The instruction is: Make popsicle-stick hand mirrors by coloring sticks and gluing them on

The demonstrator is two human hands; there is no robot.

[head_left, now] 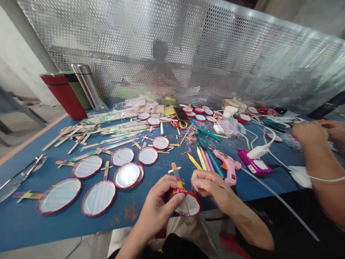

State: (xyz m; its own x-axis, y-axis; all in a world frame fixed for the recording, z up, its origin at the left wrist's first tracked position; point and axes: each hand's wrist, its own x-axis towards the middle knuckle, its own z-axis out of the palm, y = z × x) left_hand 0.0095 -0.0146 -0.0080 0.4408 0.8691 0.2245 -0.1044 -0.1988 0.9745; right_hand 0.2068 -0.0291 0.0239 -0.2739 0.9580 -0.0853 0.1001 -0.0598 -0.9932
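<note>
My left hand (164,201) is closed on a round red-rimmed disc (188,205), its thumb across the rim. The disc has a pale face with a thin line down it. A craft stick (176,174) coloured in orange, green, purple and yellow bands stands up from its top edge. Just right of the disc, my right hand (211,185) is closed with fingertips pinched together; whatever they hold is too small or hidden to make out. Several similar red-rimmed discs (99,198) with coloured sticks lie on the table to the left.
On the blue table (107,228) lie markers (206,160), a pink glue gun (229,165), a purple power strip (254,163), pliers (202,138) and loose craft sticks (72,135). Bottles (64,95) stand back left before a perforated metal screen (188,54). Another person's arm (318,158) reaches in at right.
</note>
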